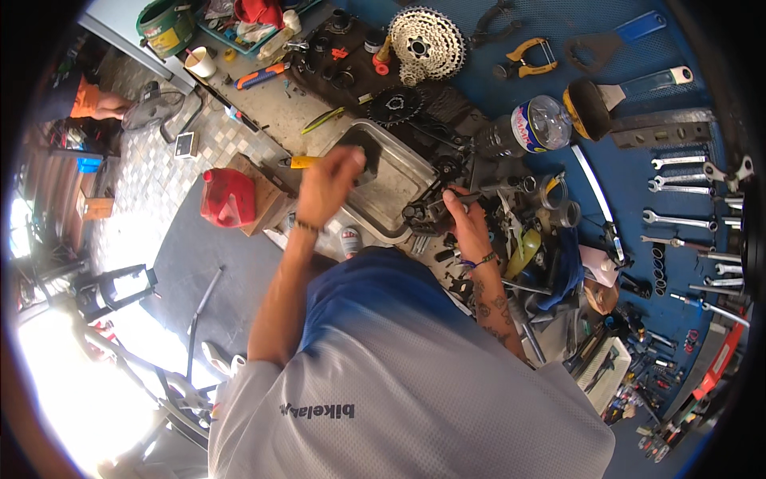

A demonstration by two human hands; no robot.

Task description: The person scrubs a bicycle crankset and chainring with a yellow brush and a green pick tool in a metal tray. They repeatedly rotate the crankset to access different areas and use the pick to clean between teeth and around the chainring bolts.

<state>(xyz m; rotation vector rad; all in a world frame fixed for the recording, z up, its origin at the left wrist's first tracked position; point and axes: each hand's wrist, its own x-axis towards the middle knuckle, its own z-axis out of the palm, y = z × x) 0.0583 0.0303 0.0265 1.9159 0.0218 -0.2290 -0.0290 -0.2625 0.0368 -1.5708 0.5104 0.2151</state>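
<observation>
My left hand (329,188) is closed and a little blurred above the left side of a shallow metal tray (381,231). A yellow-handled tool (303,162) sticks out on its left side; a dark patch shows just right of the fingers, and I cannot tell whether it belongs to that tool. At the tray's right edge my right hand (471,223) grips a black bicycle derailleur (427,211), thumb on top. Fingers hide part of the derailleur. Behind the tray lie a black chainring (396,104) and a large silver cassette (427,46).
A red jug (228,197) stands left on a wooden block. Right of the tray are a clear plastic bottle (523,128), a yellow bottle (524,254) and cluttered small parts. Wrenches (678,219) hang on the blue board. An orange-and-blue cutter (262,76) lies far left.
</observation>
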